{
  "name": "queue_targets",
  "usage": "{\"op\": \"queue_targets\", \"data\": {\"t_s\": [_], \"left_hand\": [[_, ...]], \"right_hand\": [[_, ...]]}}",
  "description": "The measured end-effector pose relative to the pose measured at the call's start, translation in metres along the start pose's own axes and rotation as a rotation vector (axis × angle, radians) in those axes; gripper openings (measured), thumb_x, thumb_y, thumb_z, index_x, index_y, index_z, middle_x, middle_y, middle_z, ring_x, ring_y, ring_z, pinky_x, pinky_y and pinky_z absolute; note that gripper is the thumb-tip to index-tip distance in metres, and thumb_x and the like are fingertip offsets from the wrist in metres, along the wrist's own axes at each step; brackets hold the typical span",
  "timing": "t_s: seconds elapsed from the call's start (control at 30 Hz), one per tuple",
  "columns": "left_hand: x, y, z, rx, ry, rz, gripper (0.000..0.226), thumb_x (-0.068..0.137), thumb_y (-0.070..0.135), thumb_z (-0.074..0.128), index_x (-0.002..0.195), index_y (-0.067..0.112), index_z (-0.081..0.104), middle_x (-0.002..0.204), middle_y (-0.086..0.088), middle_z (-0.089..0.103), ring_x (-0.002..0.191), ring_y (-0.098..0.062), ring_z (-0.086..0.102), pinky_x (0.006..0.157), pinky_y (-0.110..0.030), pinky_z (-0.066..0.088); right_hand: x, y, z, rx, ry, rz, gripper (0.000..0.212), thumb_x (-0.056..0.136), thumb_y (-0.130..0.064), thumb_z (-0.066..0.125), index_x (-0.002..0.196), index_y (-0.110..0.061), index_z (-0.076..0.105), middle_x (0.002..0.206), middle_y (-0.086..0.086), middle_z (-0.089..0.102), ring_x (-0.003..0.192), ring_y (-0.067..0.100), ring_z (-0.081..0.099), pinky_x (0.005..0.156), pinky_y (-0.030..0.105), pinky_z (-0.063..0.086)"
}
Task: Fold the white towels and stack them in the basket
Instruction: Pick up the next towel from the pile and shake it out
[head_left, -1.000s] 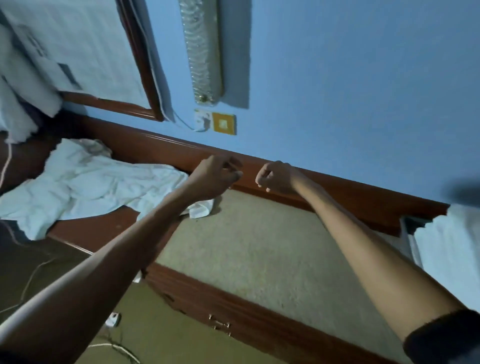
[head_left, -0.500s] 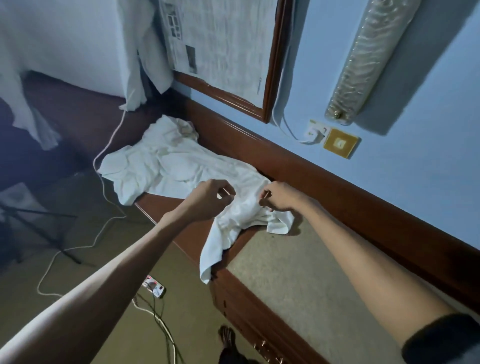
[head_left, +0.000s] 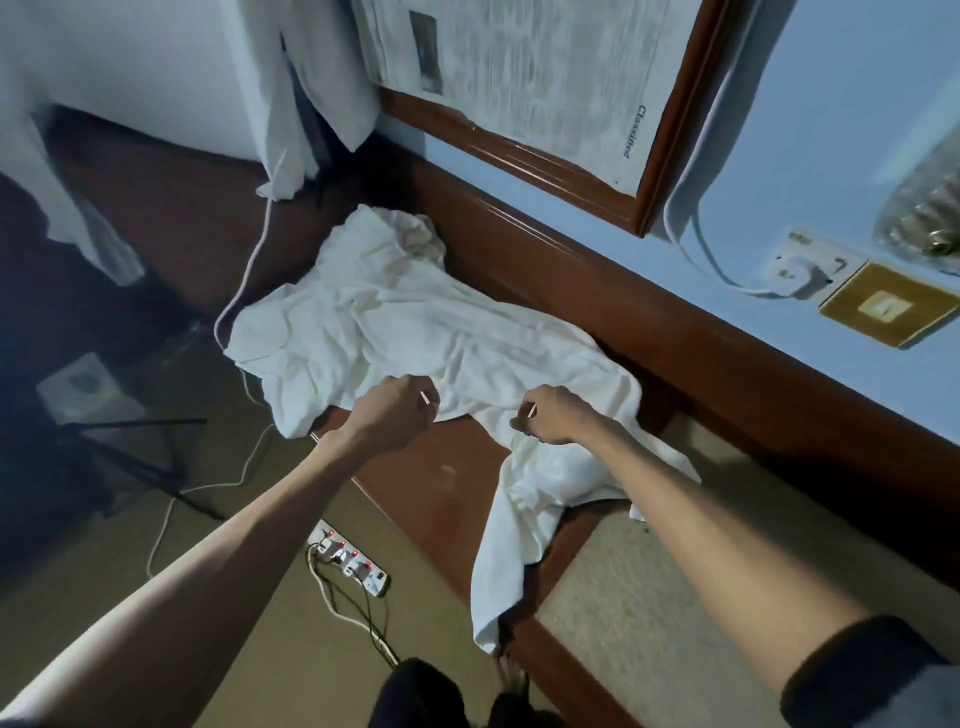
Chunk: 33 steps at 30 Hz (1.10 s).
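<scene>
Towels (head_left: 415, 322), white and crumpled, lie unfolded along the worktop's (head_left: 436, 483) back edge, one end hanging over its front edge. Left hand (head_left: 397, 415) and right hand (head_left: 553, 418), a second ago fisted above the beige inlay (head_left: 675, 597), now pinch their near hem with curled fingers, slightly apart.

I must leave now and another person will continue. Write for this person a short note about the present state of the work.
Left hand: fingers curled, pinching the near edge of the white towels.
Right hand: pinching the same edge, further right.
Towels: crumpled heap on the wooden ledge, one end hanging over its front.
Done: nothing folded yet.
Left: fold each towel, stack in the basket, which is not in view.
</scene>
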<state>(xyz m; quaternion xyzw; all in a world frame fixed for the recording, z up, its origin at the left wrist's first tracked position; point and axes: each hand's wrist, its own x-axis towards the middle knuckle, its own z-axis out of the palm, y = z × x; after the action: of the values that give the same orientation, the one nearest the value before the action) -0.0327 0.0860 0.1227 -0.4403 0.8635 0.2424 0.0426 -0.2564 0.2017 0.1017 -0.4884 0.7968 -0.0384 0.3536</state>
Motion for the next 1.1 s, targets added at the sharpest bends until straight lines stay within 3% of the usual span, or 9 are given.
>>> {"op": "queue_targets", "data": {"t_s": [0.17, 0.33, 0.67, 0.77, 0.87, 0.9, 0.97, 1.03, 1.1], "left_hand": [[0.056, -0.038, 0.01, 0.021, -0.059, -0.037, 0.011, 0.095, 0.032, 0.056, 0.097, 0.033, 0.067, 0.098, 0.005, 0.072, 0.093, -0.024, 0.067, 0.081, -0.04, 0.055], [0.127, -0.075, 0.021, -0.008, -0.129, 0.035, 0.016, 0.099, 0.03, 0.057, 0.113, 0.027, 0.066, 0.104, 0.008, 0.071, 0.1, -0.02, 0.063, 0.083, -0.037, 0.052], [0.326, -0.101, 0.018, -0.019, -0.029, 0.171, 0.042, 0.103, 0.035, 0.055, 0.138, 0.011, 0.054, 0.135, -0.015, 0.057, 0.125, -0.037, 0.053, 0.099, -0.047, 0.047], [0.372, -0.108, 0.021, 0.015, -0.047, 0.218, 0.055, 0.105, 0.039, 0.052, 0.149, 0.008, 0.044, 0.149, -0.016, 0.049, 0.136, -0.036, 0.046, 0.108, -0.047, 0.041], [0.405, -0.121, 0.026, 0.128, -0.1, 0.268, 0.063, 0.107, 0.045, 0.042, 0.158, 0.009, 0.031, 0.16, -0.011, 0.038, 0.148, -0.031, 0.032, 0.118, -0.05, 0.029], [0.413, -0.125, 0.028, 0.169, -0.139, 0.257, 0.065, 0.107, 0.047, 0.039, 0.16, 0.011, 0.027, 0.163, -0.009, 0.033, 0.151, -0.03, 0.026, 0.121, -0.052, 0.023], [0.421, -0.13, 0.03, 0.225, -0.2, 0.207, 0.064, 0.107, 0.052, 0.036, 0.159, 0.015, 0.029, 0.163, -0.009, 0.032, 0.151, -0.03, 0.025, 0.121, -0.058, 0.016], [0.424, -0.13, 0.026, 0.281, -0.172, 0.192, 0.055, 0.105, 0.052, 0.041, 0.149, 0.017, 0.044, 0.149, -0.011, 0.044, 0.141, -0.032, 0.036, 0.115, -0.06, 0.026], [0.423, -0.125, 0.018, 0.322, -0.109, 0.212, 0.039, 0.105, 0.045, 0.046, 0.133, 0.022, 0.058, 0.134, -0.008, 0.057, 0.129, -0.029, 0.048, 0.103, -0.05, 0.035]], "right_hand": [[0.058, -0.013, 0.017, 0.042, 0.024, 0.045, 0.035, 0.094, -0.051, 0.064, 0.112, -0.021, 0.064, 0.12, 0.004, 0.067, 0.11, 0.026, 0.063, 0.094, 0.039, 0.052], [0.113, -0.021, 0.031, 0.121, 0.069, 0.063, 0.037, 0.094, -0.042, 0.067, 0.119, -0.016, 0.061, 0.122, 0.003, 0.065, 0.115, 0.025, 0.059, 0.09, 0.034, 0.046], [0.256, -0.035, 0.002, 0.09, 0.314, 0.167, 0.05, 0.103, -0.04, 0.053, 0.139, -0.008, 0.047, 0.136, 0.017, 0.053, 0.125, 0.035, 0.049, 0.099, 0.045, 0.044], [0.293, -0.043, -0.003, 0.08, 0.333, 0.16, 0.065, 0.103, -0.053, 0.038, 0.146, -0.004, 0.043, 0.144, 0.018, 0.05, 0.133, 0.035, 0.045, 0.104, 0.045, 0.039], [0.32, -0.048, -0.008, 0.077, 0.312, 0.114, 0.1, 0.085, -0.071, 0.006, 0.151, -0.004, 0.039, 0.15, 0.017, 0.046, 0.14, 0.033, 0.04, 0.111, 0.044, 0.033], [0.329, -0.047, -0.009, 0.068, 0.292, 0.109, 0.099, 0.085, -0.07, 0.005, 0.151, -0.004, 0.038, 0.15, 0.017, 0.046, 0.14, 0.033, 0.039, 0.111, 0.045, 0.033], [0.345, -0.046, -0.009, 0.028, 0.262, 0.114, 0.072, 0.103, -0.056, 0.022, 0.151, -0.005, 0.038, 0.15, 0.016, 0.047, 0.14, 0.034, 0.04, 0.111, 0.045, 0.034], [0.357, -0.045, -0.007, 0.014, 0.259, 0.103, 0.054, 0.109, -0.04, 0.036, 0.15, -0.007, 0.04, 0.149, 0.015, 0.048, 0.138, 0.035, 0.042, 0.109, 0.045, 0.036], [0.363, -0.044, -0.006, 0.02, 0.262, 0.108, 0.052, 0.109, -0.04, 0.038, 0.151, -0.009, 0.038, 0.15, 0.016, 0.046, 0.137, 0.036, 0.041, 0.107, 0.045, 0.037]]}}
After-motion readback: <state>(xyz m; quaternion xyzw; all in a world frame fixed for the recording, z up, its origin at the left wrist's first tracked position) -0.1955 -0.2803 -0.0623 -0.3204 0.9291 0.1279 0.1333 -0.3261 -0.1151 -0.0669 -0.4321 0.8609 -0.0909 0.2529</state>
